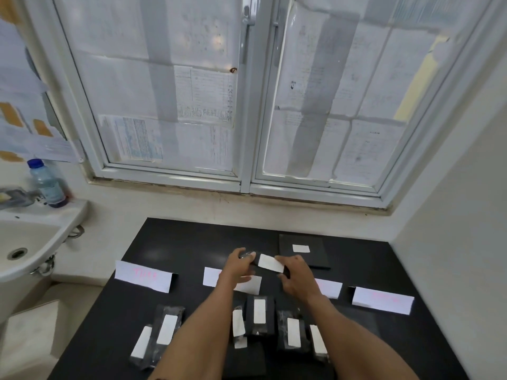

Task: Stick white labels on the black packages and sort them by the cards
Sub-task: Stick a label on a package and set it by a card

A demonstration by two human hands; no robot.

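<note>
Table point(170, 242): black, like the wrappers. A package set down carelessly could have been lost against it, so I judged the white strips my only guide.
Cards point(144, 276): four white folded ones ran in a row from nine to three o'clock across the table. Their pink writing was faint and I could not read it from here, so a wrong pile was the main risk.
Sorted packages point(260, 315): these lay at six o'clock, under both my forearms. A low pull-back of either arm could have dragged them between piles.
Far package point(315, 256): flat and labelled, it lay at one o'clock of my hands, near enough for my right knuckles to nudge it.
Held package point(255, 259): I held it between my hands, above the table at twelve o'clock of the card row. It looked glossy and might have slipped.
White label point(271, 262): it sat on the held package, slightly tilted. Uneven pressing could have left it creased or lifting.
Left hand point(239, 263): palm down, fingers curled round the package's nine o'clock end.
Right hand point(295, 272): thumb on the label's three o'clock end, fingers beneath, pinching.
</note>
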